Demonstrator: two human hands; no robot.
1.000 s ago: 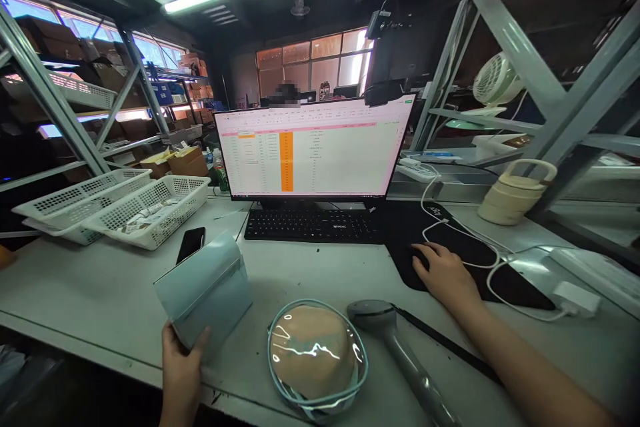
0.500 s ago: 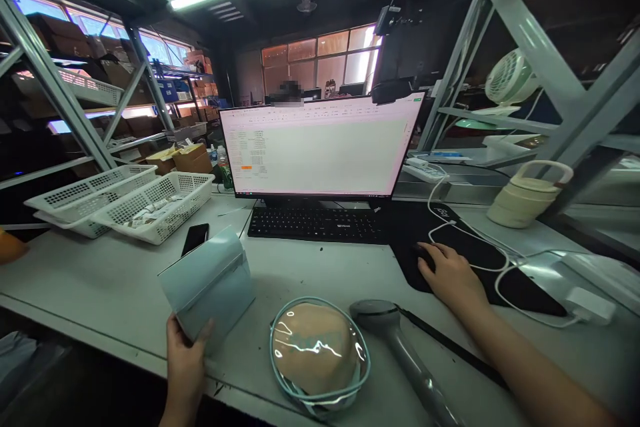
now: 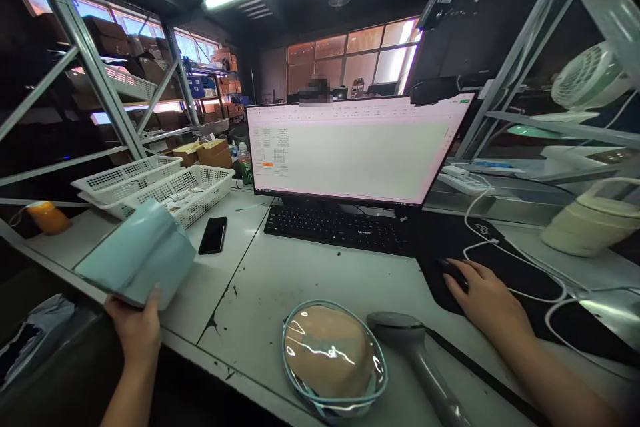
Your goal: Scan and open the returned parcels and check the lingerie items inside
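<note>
Pale blue pouch (image 3: 137,257) held aside
Left hand (image 3: 133,330) clamps it off-desk; right hand (image 3: 487,303) fingers curl over the mouse (image 3: 453,272).

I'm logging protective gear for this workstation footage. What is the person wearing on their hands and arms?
Nothing is worn that shows. The left hand and right hand are bare, with no gloves and no ring on the fingers in view. The left forearm and right forearm are uncovered to the frame edge: no sleeves, watch or wristband.
</note>
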